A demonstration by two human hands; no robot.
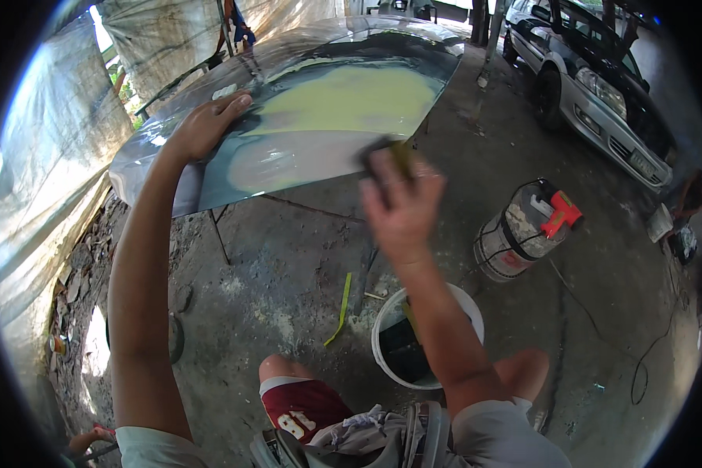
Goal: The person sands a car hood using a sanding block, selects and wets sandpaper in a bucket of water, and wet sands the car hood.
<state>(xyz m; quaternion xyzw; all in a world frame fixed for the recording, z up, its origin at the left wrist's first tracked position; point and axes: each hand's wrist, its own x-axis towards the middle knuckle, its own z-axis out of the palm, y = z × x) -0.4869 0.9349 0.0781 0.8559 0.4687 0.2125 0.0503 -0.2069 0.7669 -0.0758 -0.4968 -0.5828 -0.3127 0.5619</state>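
A wet car hood panel (pixel 156 156) is propped up ahead of me, bearing a pale yellow patch (pixel 343 101) and a pinkish patch (pixel 288 160). My left hand (pixel 203 129) lies on its left part with fingers extended, beside a small whitish lump (pixel 225 92). My right hand (pixel 402 199), blurred, grips a dark and yellow block (pixel 384 152) at the panel's near right edge. Below my right arm stands a white bucket (pixel 381 360) with dark liquid and something yellowish inside.
A silver car (pixel 593 117) is parked at the right. A cylindrical container in a wire frame (pixel 503 249) bears a red tool (pixel 558 214); cables trail nearby. A yellow strip (pixel 342 308) lies on the concrete. Plastic sheeting (pixel 54 117) hangs along the left.
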